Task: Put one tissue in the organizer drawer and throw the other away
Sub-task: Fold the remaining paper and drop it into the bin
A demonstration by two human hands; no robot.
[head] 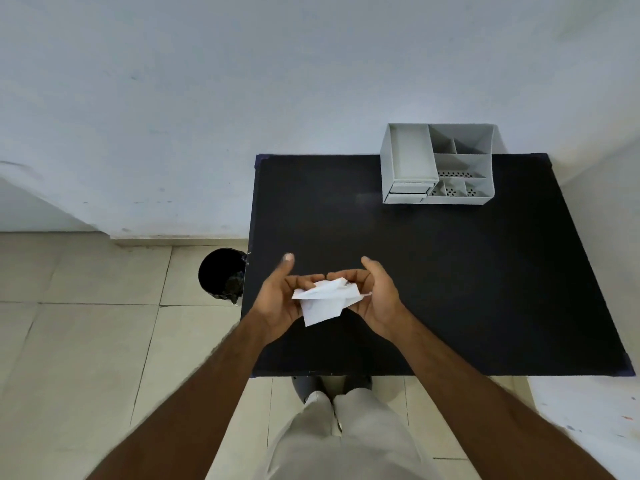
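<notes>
Holding crumpled white paper tissue (pixel 325 299) between left hand (pixel 277 299) and right hand (pixel 374 299), lower centre, over black table (pixel 450 271). Risk of dropping both together into black round bin (pixel 221 275) at left, missing grey plastic organizer (pixel 408 161) drawer, upper right.

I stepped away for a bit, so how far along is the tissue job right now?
Nothing looks finished. Both the left hand and right hand hold white tissue above the black table. The organizer drawers appear shut, and I can't tell what is inside the black bin on the floor. Still left: one tissue into a drawer, one binned.
</notes>
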